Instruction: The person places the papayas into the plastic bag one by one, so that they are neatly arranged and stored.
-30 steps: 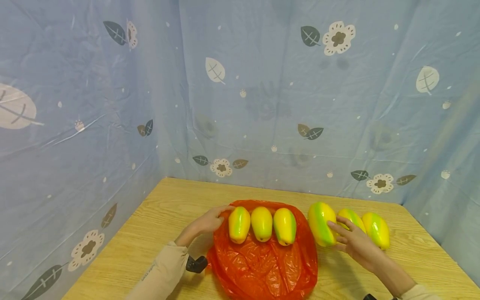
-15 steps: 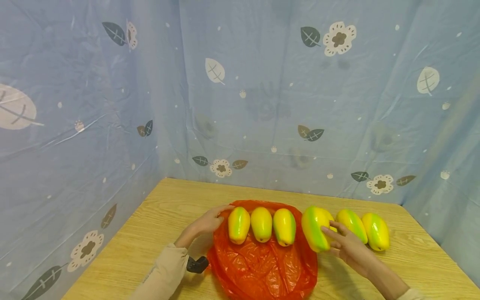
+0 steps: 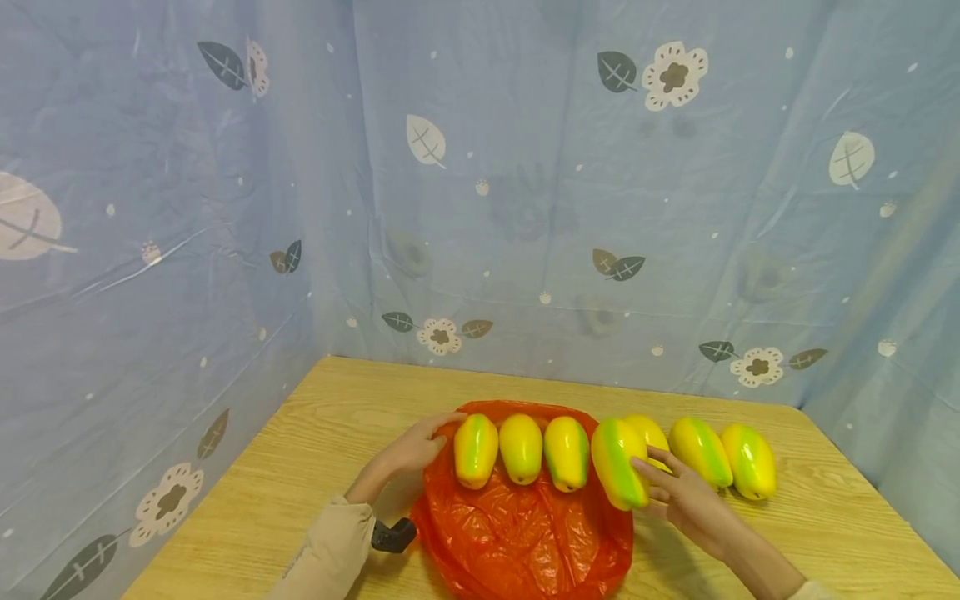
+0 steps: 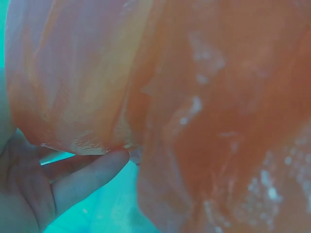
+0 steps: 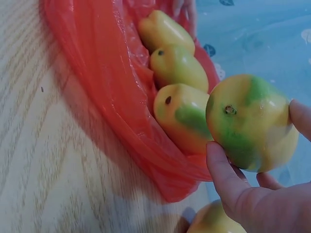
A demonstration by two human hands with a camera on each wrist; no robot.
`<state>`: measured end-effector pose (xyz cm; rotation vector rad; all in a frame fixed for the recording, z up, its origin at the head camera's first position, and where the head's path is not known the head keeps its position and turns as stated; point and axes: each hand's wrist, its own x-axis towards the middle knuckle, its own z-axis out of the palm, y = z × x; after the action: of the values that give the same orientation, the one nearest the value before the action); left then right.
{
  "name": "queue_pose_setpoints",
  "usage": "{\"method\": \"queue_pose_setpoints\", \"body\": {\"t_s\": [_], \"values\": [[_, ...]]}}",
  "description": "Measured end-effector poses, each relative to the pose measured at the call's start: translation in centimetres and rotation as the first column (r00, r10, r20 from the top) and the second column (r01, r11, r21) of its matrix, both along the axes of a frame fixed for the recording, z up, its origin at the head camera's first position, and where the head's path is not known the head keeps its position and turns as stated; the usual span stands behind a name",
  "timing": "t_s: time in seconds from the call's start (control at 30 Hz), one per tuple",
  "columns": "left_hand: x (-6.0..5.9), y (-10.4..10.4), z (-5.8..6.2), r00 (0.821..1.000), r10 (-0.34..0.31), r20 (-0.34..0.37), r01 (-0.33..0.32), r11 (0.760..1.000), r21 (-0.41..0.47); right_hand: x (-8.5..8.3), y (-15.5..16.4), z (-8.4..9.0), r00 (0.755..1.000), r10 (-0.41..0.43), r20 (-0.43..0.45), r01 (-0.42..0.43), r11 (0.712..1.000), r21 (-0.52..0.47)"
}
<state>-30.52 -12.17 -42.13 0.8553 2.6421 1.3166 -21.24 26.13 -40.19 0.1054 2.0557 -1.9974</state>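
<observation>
A red plastic bag (image 3: 525, 533) lies spread on the wooden table (image 3: 337, 417), with three yellow-green fruits (image 3: 521, 448) in a row on its far part. My right hand (image 3: 647, 462) grips another yellow-green fruit (image 3: 617, 462) by thumb and fingers, just above the bag's right edge. In the right wrist view this held fruit (image 5: 250, 121) hangs end-on beside the row of fruits (image 5: 180, 65) on the bag (image 5: 112, 97). My left hand (image 3: 438, 425) holds the bag's far left rim; in the left wrist view its fingers (image 4: 82, 179) lie under the bag's fold (image 4: 194, 97).
Two more yellow-green fruits (image 3: 723, 454) lie on the bare table to the right of my right hand; one fruit (image 5: 214, 223) shows under my palm. Blue flowered cloth (image 3: 525, 208) walls the table at the back and left. A black wrist camera (image 3: 392, 533) sits on my left forearm.
My right hand has carried its fruit leftward, from beside the two loose fruits to the bag's right edge. The left hand has stayed on the bag's rim.
</observation>
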Motion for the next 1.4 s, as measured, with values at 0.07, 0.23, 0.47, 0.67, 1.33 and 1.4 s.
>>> {"method": "queue_pose_setpoints", "body": {"t_s": [0.07, 0.23, 0.47, 0.67, 1.33, 1.4], "values": [[0.0, 0.0, 0.0, 1.0, -0.002, -0.004, 0.002, 1.0, 0.004, 0.1, -0.1, 0.0, 1.0, 0.007, -0.003, -0.008, 1.0, -0.007], [0.0, 0.0, 0.0, 1.0, -0.006, 0.001, 0.006, 1.0, 0.002, 0.2, -0.2, -0.1, 1.0, 0.025, 0.001, -0.025, 0.999, -0.02], [0.1, 0.1, 0.1, 1.0, -0.003, -0.002, 0.003, 1.0, -0.006, 0.1, -0.7, -0.3, 0.997, 0.079, 0.0, -0.079, 0.996, -0.048], [0.2, 0.1, 0.1, 1.0, -0.003, -0.003, 0.003, 1.0, -0.004, 0.4, -1.5, -0.2, 0.99, 0.14, -0.013, -0.14, 0.986, -0.094], [0.2, 0.0, -0.1, 1.0, 0.011, 0.012, -0.01, 1.0, -0.015, 0.6, -4.0, -0.4, 0.982, 0.191, -0.008, -0.19, 0.971, -0.144], [0.2, 0.0, -0.1, 1.0, 0.014, 0.011, -0.014, 1.0, -0.016, 0.6, -4.4, -0.5, 0.98, 0.199, -0.006, -0.198, 0.97, -0.14]]}}
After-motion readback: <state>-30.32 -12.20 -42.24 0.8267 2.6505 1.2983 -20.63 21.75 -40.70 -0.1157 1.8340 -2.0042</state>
